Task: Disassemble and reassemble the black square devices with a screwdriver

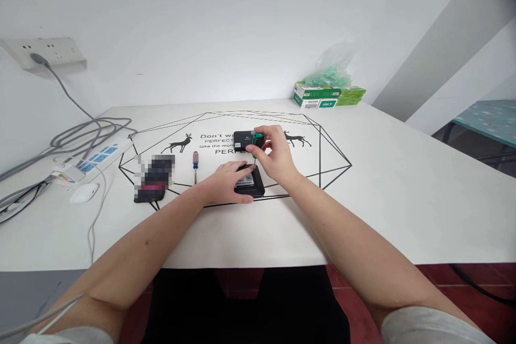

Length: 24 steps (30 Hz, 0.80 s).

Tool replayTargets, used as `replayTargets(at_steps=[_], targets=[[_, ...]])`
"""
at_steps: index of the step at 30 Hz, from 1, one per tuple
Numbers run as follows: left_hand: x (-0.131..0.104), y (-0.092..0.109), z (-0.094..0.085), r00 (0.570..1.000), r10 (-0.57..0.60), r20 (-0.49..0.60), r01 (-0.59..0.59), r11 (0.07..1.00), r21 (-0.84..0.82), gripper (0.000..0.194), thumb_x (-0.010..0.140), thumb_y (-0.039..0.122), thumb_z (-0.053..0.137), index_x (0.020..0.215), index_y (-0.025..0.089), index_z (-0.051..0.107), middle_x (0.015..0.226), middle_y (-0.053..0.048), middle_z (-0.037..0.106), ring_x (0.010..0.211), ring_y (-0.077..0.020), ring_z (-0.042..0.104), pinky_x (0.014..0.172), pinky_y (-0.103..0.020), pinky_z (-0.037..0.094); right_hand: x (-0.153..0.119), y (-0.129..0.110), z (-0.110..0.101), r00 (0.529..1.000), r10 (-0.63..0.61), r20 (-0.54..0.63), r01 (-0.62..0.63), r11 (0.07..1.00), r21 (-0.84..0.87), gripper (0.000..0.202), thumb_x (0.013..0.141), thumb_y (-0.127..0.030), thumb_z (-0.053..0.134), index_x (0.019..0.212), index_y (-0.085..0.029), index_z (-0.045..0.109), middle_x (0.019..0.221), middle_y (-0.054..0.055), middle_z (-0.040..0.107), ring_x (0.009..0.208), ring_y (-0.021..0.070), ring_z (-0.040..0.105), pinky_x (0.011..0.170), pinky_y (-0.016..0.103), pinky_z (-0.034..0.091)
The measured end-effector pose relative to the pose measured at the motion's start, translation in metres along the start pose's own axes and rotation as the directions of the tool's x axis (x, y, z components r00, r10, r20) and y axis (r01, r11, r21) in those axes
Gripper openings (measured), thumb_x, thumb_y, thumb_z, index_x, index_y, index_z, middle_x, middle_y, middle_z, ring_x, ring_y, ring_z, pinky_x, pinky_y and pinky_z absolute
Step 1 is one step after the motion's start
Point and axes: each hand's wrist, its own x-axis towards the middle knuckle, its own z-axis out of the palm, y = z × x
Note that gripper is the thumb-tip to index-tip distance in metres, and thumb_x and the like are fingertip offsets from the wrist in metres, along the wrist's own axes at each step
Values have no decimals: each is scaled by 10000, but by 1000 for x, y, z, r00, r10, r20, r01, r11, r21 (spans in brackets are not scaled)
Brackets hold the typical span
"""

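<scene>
A small black box [258, 188] with a white label lies on the table in front of me. My left hand [226, 183] grips its left side, the thumb along the near edge and the fingers across the far part. My right hand [276, 153] is closed around a screwdriver [258, 135] with a green handle. Its shaft points down to the far right corner of the box, near my left fingertips; whether the tip sits in a screw is too small to tell. Just behind is another flat black piece [243, 138] with a small white label, partly covered by the screwdriver.
To the left lie a second screwdriver [195, 160], a blurred dark object [155, 178], a white mouse [84, 193] and a power strip [100, 157] with grey cables [91, 129]. Green and white boxes [316, 94] under a plastic bag [332, 67] stand at the back right.
</scene>
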Motion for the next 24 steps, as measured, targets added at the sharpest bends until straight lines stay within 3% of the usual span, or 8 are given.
replayTargets(at_steps=[5, 9, 12, 18, 20, 24], targets=[[0, 4, -3, 999, -27, 46, 26, 999, 26, 1049, 868, 763, 779, 1737, 289, 429, 1812, -172, 311, 1666, -510, 230, 1334, -695, 205, 0, 0, -2, 999, 10, 35, -13, 996, 89, 350, 989, -518, 666, 1266, -305, 664, 1252, 92, 682, 1081, 283, 661, 899, 495, 636], [0, 6, -4, 998, -42, 57, 39, 999, 37, 1066, 872, 770, 768, 1748, 284, 405, 1825, -173, 279, 1671, -502, 221, 1340, -687, 193, -2, 0, -3, 990, 52, 130, -78, 975, 208, 450, 1068, -611, 501, 1405, -343, 633, 1382, 86, 697, 1185, 291, 696, 1041, 535, 623], [0, 5, -3, 999, -30, 44, 29, 999, 28, 1050, 869, 759, 782, 1738, 294, 422, 1818, -164, 300, 1663, -504, 239, 1336, -688, 206, -4, -1, -3, 992, 19, 121, -43, 979, 201, 478, 1096, -606, 440, 1450, -351, 635, 1388, 92, 702, 1248, 300, 684, 1098, 559, 600], [-1, 7, -4, 999, -30, 35, 29, 999, 33, 1038, 865, 761, 785, 1726, 293, 444, 1801, -167, 332, 1641, -518, 279, 1326, -695, 237, 1, 1, 0, 999, -32, -42, 35, 997, 62, 366, 976, -540, 725, 1266, -317, 738, 1187, 95, 680, 1113, 285, 668, 873, 475, 655], [-1, 10, -5, 997, -53, 65, 48, 997, 63, 1047, 890, 765, 751, 1749, 282, 399, 1814, -168, 301, 1655, -497, 259, 1337, -676, 225, 3, 3, -2, 998, -54, -26, 56, 994, 94, 323, 975, -518, 740, 1227, -316, 742, 1181, 83, 702, 1074, 269, 682, 847, 458, 658], [-1, 16, -9, 990, -86, 110, 75, 991, 107, 1060, 918, 764, 714, 1775, 267, 338, 1838, -167, 238, 1681, -463, 207, 1355, -647, 198, 6, 9, -9, 989, -92, 116, 61, 966, 250, 295, 1055, -515, 632, 1247, -316, 733, 1237, 79, 738, 1038, 247, 731, 879, 467, 666]])
